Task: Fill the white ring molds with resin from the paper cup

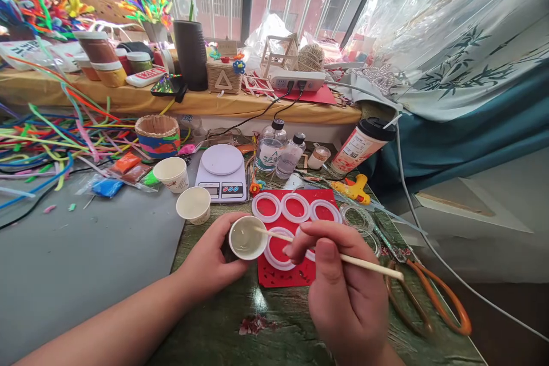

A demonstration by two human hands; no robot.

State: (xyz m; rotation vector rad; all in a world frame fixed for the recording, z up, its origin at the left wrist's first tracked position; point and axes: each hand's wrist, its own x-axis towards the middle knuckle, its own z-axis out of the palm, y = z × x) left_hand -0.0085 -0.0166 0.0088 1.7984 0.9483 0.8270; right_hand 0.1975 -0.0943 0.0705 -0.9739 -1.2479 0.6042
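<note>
My left hand (210, 257) is wrapped round a paper cup (235, 234) that holds a clear liquid. Between the fingers of my right hand (343, 280) is a pale wooden stick (369, 265), its tip inside the cup. Several white ring-shaped molds (266, 207) lie on a red sheet (268, 279) just beyond my hands, partly hidden by my right fingers. Two more paper cups (171, 174) (194, 205) stand to the left, beside a white digital scale (222, 168). Behind the red sheet are two clear bottles (269, 151) (290, 157) with black caps.
Orange-handled scissors (446, 297) and a yellow glue gun (354, 187) lie at the right, near a tall lidded drink cup (360, 146). Colourful pipe cleaners (55, 143) and clay packets (107, 187) cover the left. A power strip (298, 80) sits on the windowsill.
</note>
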